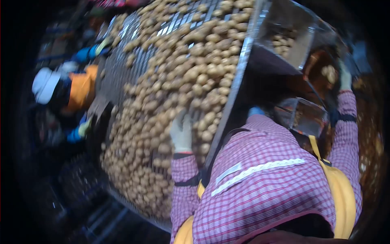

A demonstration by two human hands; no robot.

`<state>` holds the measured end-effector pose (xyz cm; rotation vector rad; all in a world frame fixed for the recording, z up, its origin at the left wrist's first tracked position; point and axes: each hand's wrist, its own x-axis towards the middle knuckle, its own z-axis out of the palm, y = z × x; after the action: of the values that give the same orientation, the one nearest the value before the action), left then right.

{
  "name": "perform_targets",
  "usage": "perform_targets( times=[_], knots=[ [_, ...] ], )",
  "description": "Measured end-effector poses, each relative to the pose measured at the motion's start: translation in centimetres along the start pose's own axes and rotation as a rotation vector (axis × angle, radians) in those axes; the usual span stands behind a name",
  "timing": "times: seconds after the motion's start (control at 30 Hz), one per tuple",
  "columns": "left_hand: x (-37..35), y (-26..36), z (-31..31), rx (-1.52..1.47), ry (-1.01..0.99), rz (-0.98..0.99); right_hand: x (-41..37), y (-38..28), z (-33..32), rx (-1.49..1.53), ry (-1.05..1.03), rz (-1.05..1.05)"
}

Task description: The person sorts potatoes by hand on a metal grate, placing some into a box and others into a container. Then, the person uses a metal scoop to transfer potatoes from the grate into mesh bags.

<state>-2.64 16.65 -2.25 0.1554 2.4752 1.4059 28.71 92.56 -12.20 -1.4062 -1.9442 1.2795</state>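
Many round, tan potatoes [203, 69] cover a slatted metal sorting surface [140, 61]. My left hand [181, 131], in a pale glove, lies over the potatoes near the surface's right side. Its fingers look stretched out and slightly apart, with potatoes around the fingertips and none gripped. Far to the right, my right hand [345, 76] wears a similar glove and is beside the outer edge of a metal chute [304, 44]. Its fingers are blurred and partly hidden, so whether it holds anything is unclear.
A long metal rail [239, 77] borders the potatoes. Lower right stands an open metal box [310, 118]. Across the surface, a person in a white hat [44, 85] and orange clothing has gloved hands at its edge. Some potatoes lie inside the chute.
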Motion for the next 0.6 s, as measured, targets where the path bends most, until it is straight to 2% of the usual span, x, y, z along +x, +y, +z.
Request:
perform_targets(
  times=[0.03,0.07,0.1,0.13,0.17,0.2,0.23,0.3,0.33,0.37,0.43,0.47,0.53,0.57,0.6],
  knots=[
    [-0.3,0.0,-1.3,0.016,0.043,-0.059,-2.1,-5.5,2.3,0.309,0.159,0.245],
    [-0.8,0.5,-2.4,0.029,0.074,-0.116,-3.7,-8.7,6.0,0.526,-0.01,0.117],
    [-1.5,1.5,-3.1,0.003,0.147,-0.165,-5.4,-11.1,10.3,0.481,-0.147,0.035],
    [-2.0,1.1,-3.9,-0.001,0.218,-0.131,-7.8,-14.4,14.2,0.43,-0.276,-0.055],
    [-2.8,1.3,-4.8,-0.085,0.258,-0.217,-12.3,-20.7,18.1,0.314,-0.399,-0.049],
    [-3.6,1.4,-5.8,-0.173,0.296,-0.302,-14.2,-23.9,21.7,0.289,-0.538,0.028],
    [-4.6,-1.0,-6.9,-0.155,0.353,-0.21,-14.5,-24.3,25.4,0.346,-0.706,-0.017],
    [-8.0,-1.2,-9.1,-0.22,0.447,-0.274,-20.7,-28.3,32.7,0.343,-0.76,-0.063],
    [-9.9,-2.1,-10.1,-0.22,0.483,-0.3,-22.6,-28.3,35.5,0.444,-0.979,-0.063],
    [-12.0,-2.6,-10.6,-0.221,0.521,-0.325,-26.0,-30.0,37.5,0.287,-1.021,-0.14],
    [-15.9,-3.4,-11.1,-0.39,0.619,-0.389,-32.0,-31.5,40.7,0.148,-1.234,-0.084],
    [-17.8,-3.6,-11.1,-0.359,0.638,-0.416,-34.3,-31.9,41.9,0.065,-1.337,-0.078],
    [-21.6,-7.4,-10.7,-0.336,0.684,-0.46,-38.0,-29.7,45.4,0.098,-1.479,-0.168],
    [-22.9,-8.0,-10.4,-0.265,0.708,-0.505,-39.6,-27.6,47.3,0.19,-1.57,-0.106],
    [-24.1,-9.4,-10.6,0.008,0.649,-0.545,-42.2,-29.7,45.8,0.096,-1.63,-0.029]
  ],
)
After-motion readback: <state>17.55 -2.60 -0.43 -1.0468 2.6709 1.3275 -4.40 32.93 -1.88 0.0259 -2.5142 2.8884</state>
